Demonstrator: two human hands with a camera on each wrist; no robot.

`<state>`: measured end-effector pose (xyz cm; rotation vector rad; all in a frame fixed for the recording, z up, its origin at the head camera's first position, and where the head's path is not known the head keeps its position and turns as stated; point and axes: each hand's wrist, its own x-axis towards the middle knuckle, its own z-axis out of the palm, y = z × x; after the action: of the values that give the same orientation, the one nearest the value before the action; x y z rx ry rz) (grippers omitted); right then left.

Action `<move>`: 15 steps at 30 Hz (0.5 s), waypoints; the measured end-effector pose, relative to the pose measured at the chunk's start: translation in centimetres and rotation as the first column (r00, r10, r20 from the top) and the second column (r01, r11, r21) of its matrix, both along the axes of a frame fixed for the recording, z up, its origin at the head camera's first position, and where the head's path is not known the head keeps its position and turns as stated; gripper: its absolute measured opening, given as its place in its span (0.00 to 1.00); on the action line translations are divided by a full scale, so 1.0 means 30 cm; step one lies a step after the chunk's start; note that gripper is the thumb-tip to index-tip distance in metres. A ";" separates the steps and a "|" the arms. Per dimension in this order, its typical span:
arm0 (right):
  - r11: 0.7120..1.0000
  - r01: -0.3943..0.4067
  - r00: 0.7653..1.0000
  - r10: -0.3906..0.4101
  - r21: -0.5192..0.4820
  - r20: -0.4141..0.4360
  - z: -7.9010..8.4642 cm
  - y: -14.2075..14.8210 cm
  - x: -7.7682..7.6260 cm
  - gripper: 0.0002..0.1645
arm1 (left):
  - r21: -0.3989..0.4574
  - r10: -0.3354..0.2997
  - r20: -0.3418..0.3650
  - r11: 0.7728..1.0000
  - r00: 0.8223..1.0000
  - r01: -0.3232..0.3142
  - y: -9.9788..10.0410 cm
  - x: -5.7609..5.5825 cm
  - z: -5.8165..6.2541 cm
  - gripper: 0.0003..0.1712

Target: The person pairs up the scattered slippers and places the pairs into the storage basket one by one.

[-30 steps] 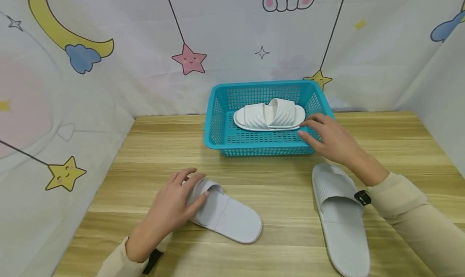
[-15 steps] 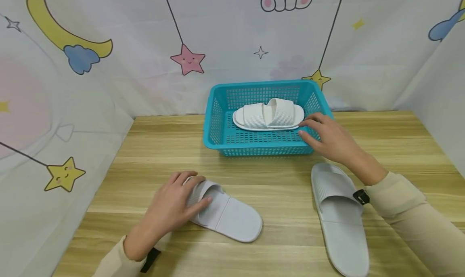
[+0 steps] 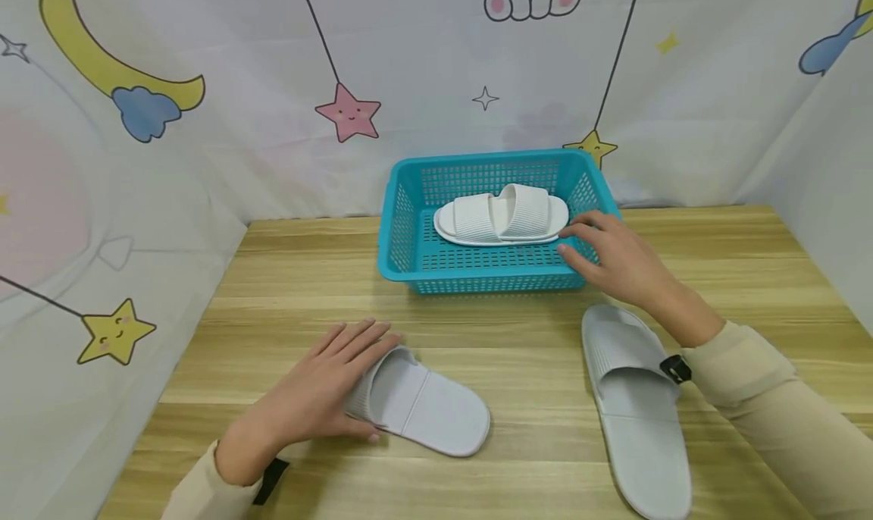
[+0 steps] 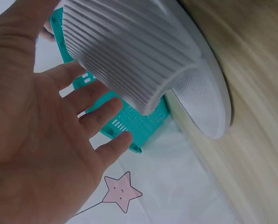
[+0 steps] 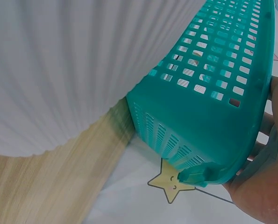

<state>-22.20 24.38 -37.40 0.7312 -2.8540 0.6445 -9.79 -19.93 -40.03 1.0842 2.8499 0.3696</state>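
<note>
A grey slide slipper [image 3: 443, 414] lies at the left front of the wooden table. My left hand [image 3: 317, 399] is over its ribbed strap, fingers extended. From the left wrist view, the palm and spread fingers [image 4: 111, 112] face the slipper's strap [image 4: 124, 51]. At the back, a blue-green plastic basket [image 3: 498, 283] contains a pair of white slippers [image 3: 477, 220] set end to end. My right hand [image 3: 617, 258] reaches over the basket's right front corner, fingers loosely bent, fingertips close to the right end of the white pair. In the right wrist view it shows beyond the basket's rim [image 5: 265, 84].
Another grey slipper [image 3: 644, 429] lies at the right front, toe toward the basket, partly under my right wrist. A white cloth [image 3: 436, 65] printed with stars and a moon hangs behind the table and along its sides.
My left hand has straightened its fingers, and its thumb has moved from over the footbed to the slipper's near edge. The right hand has kept its place at the basket.
</note>
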 end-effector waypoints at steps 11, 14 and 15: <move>1.000 0.005 1.000 -0.005 -0.012 0.002 -0.003 -0.001 -0.002 0.19 | -0.075 -0.081 0.056 0.994 0.995 0.085 0.023 -0.024 0.021 0.70; 1.000 0.003 1.000 -0.003 -0.012 -0.006 -0.004 0.000 -0.004 0.19 | -0.068 -0.086 0.061 0.994 0.994 0.090 0.029 -0.024 0.022 0.69; 1.000 0.001 1.000 -0.001 -0.011 -0.008 -0.004 0.000 -0.004 0.19 | -0.067 -0.085 0.063 0.994 0.994 0.090 0.029 -0.024 0.022 0.69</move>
<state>-22.32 24.37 -37.53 0.7287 -2.8407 0.6548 -10.51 -19.05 -39.37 1.1597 2.7299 0.2894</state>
